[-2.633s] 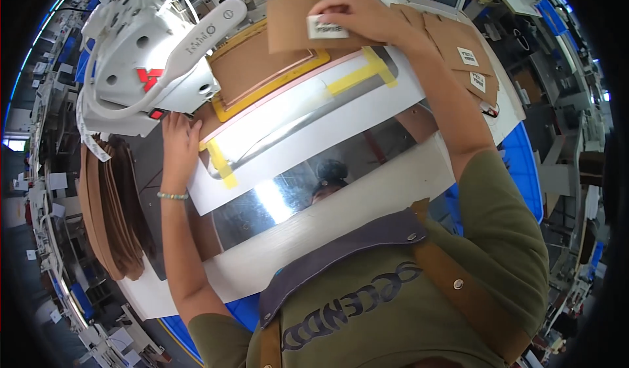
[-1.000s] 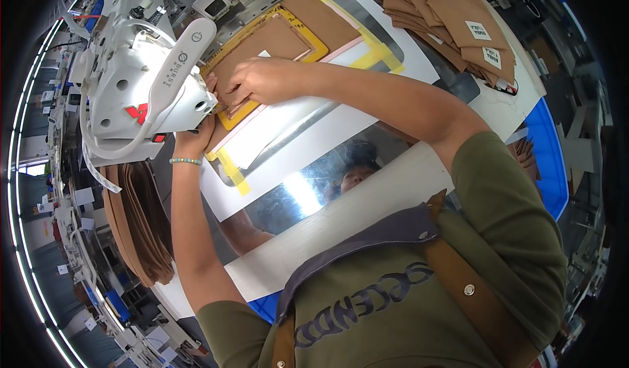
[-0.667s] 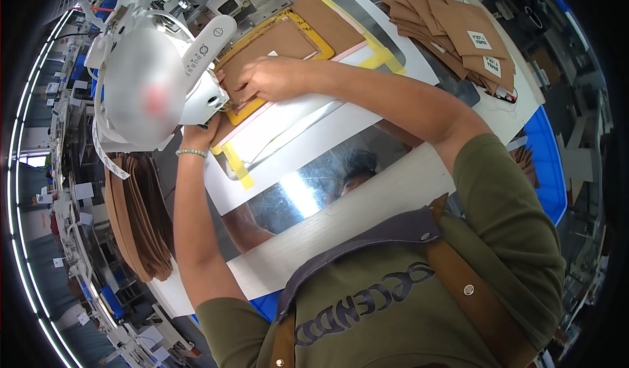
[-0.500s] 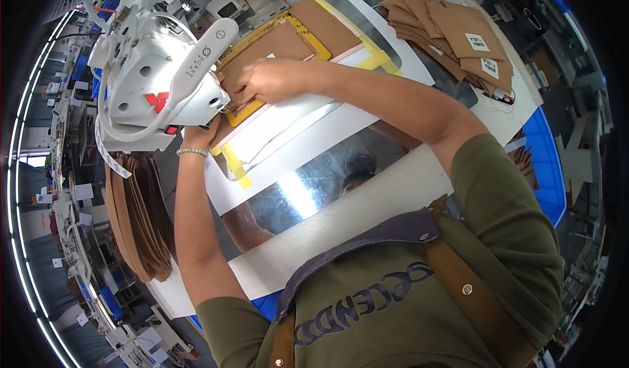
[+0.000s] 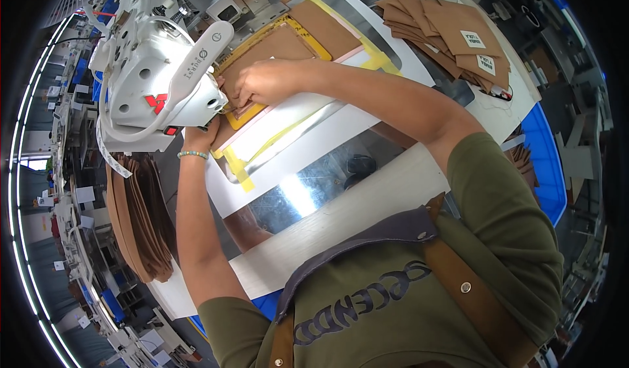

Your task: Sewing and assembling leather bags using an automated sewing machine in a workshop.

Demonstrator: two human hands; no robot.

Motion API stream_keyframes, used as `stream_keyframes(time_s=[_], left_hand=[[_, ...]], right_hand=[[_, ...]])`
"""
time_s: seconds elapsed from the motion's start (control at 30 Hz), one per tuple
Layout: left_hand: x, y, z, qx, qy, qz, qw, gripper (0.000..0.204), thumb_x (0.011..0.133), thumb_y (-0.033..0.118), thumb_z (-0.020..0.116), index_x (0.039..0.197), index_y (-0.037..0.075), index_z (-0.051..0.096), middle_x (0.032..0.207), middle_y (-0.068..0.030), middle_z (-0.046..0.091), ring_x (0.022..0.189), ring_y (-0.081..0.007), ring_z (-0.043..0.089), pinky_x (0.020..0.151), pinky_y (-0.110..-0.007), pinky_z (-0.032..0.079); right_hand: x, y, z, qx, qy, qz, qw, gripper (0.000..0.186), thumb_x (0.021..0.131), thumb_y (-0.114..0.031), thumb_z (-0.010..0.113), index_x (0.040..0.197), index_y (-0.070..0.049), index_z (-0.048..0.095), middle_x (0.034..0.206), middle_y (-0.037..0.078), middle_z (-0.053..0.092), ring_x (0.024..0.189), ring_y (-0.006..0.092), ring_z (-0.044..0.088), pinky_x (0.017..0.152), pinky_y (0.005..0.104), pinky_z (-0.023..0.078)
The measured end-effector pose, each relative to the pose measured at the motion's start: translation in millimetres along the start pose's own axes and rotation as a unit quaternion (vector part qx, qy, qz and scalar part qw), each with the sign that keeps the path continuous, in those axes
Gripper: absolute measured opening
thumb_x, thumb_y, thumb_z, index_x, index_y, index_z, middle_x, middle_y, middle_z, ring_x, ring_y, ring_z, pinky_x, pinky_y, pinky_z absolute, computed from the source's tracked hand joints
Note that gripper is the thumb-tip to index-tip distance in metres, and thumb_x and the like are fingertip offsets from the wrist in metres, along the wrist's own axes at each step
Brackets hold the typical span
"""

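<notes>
A white sewing machine [image 5: 147, 83] stands at the upper left, its head over a brown fabric piece [image 5: 259, 47] framed by a yellow template [image 5: 313, 38]. My right hand [image 5: 275, 81] rests on the fabric beside the machine head. Its fingers are bent and drawn together at the template's near left part; what they pinch, if anything, is hidden. My left hand [image 5: 202, 136] reaches up beneath the machine head, close to the template's left end. Its fingers are mostly covered by the machine. A beaded bracelet [image 5: 194, 154] circles that wrist.
Brown fabric pieces with white labels [image 5: 475, 34] lie stacked at the far right. More brown pieces [image 5: 137, 217] hang over the table's left edge. Yellow tape [image 5: 239, 169] edges the template sheet. A blue bin [image 5: 545, 165] stands right of the table.
The whole view has shifted slightly. My hands stay at almost the same place by the machine head. More of a yellow strip shows along the template's near edge.
</notes>
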State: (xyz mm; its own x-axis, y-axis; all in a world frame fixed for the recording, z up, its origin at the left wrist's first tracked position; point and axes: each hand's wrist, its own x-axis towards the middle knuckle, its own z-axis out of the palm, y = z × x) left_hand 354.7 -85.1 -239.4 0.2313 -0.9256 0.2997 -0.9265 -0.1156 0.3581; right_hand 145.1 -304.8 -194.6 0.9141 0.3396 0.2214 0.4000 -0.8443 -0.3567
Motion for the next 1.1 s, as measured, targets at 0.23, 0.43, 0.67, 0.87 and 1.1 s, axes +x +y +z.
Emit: stream_keyframes(time_s=[0.23,0.43,0.67,0.87,1.1], left_hand=[[-18,37,-2,-0.069,0.021,-0.085,0.994,0.035,0.101,0.007,0.059,0.135,0.002,0.068,0.139,-0.0205,0.069,0.129,-0.0414,0.063,0.109,-0.045,0.05],[-65,102,-56,0.106,-0.037,-0.072,0.991,0.024,0.105,0.007,0.058,0.122,-0.003,0.071,0.126,-0.0226,0.072,0.113,-0.0429,0.067,0.1,-0.047,0.053],[-66,245,-128,-0.117,-0.128,-0.017,0.985,0.027,0.108,0.013,0.059,0.125,-0.003,0.073,0.116,-0.0175,0.078,0.108,-0.0354,0.075,0.095,-0.042,0.058],[-50,331,-115,-0.515,-0.124,0.251,0.81,0.026,0.111,0.013,0.059,0.131,0.005,0.071,0.12,-0.0269,0.077,0.109,-0.0446,0.077,0.086,-0.042,0.064],[-56,384,-80,-0.726,0.071,0.332,0.597,0.018,0.102,0.012,0.075,0.117,0.002,0.076,0.126,-0.031,0.073,0.105,-0.0408,0.075,0.091,-0.047,0.066]], right_hand=[[3,13,15,-0.055,0.074,0.055,0.994,0.033,0.096,-0.009,0.061,0.124,-0.008,0.079,0.146,0.007,0.068,0.137,0.03,0.059,0.115,0.0443,0.048],[-4,18,18,-0.025,0.061,0.035,0.997,0.036,0.097,-0.014,0.059,0.129,-0.015,0.077,0.137,0.004,0.073,0.13,0.0314,0.06,0.114,0.0472,0.048],[-12,6,10,0.005,0.033,0.0,0.999,0.037,0.095,-0.012,0.063,0.129,-0.013,0.077,0.133,0.005,0.073,0.127,0.0313,0.06,0.111,0.0444,0.051],[-22,-17,-4,0.039,-0.033,0.035,0.998,0.034,0.099,-0.011,0.065,0.131,-0.009,0.076,0.151,0.009,0.065,0.14,0.0303,0.055,0.121,0.0434,0.044],[-67,15,-38,-0.056,0.294,0.028,0.954,0.024,0.095,-0.017,0.075,0.119,-0.012,0.077,0.154,0.013,0.059,0.14,0.0343,0.054,0.117,0.0441,0.047]])
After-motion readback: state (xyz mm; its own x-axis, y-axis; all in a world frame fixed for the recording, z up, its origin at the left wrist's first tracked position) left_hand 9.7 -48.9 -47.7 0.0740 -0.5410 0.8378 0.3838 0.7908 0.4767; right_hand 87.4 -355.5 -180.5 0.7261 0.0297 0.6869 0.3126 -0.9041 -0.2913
